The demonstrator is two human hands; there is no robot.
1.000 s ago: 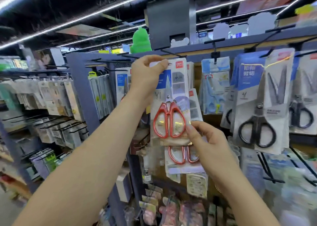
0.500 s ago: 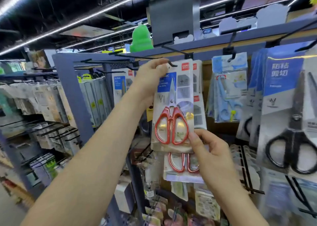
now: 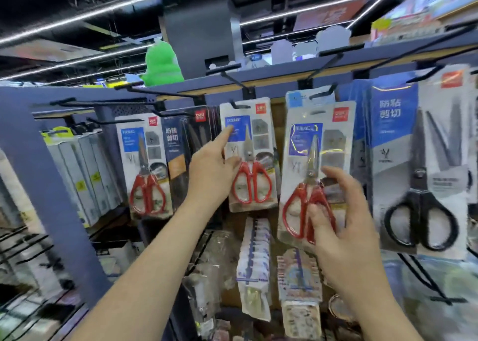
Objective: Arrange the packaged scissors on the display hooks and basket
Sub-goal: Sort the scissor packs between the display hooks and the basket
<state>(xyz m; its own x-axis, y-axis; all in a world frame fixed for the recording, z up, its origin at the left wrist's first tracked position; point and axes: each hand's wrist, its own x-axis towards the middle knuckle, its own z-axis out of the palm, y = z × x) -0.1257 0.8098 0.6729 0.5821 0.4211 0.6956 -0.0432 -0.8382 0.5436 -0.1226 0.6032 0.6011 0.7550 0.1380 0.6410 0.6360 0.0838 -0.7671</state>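
A red-handled scissors pack (image 3: pixel 254 144) hangs from a black hook (image 3: pixel 239 105) in the middle of the rack. My left hand (image 3: pixel 210 171) is at its left edge, with the straight index finger touching the blue label and the thumb against the card. To the right of it, a second red-handled scissors pack (image 3: pixel 314 159) is held up in front of the rack by my right hand (image 3: pixel 338 219). The thumb presses on the red handles and the fingers curl round the pack's right side.
A third red scissors pack (image 3: pixel 146 170) and dark packs (image 3: pixel 181 146) hang at the left. Large black-handled scissors packs (image 3: pixel 419 185) hang at the right. Empty black hooks (image 3: pixel 323 64) jut from the top rail. Small packets (image 3: pixel 254 268) hang below.
The front pack now hangs on the hook. My left hand let go of its top and dropped to its left edge. My right hand lifted the second pack up and to the right.
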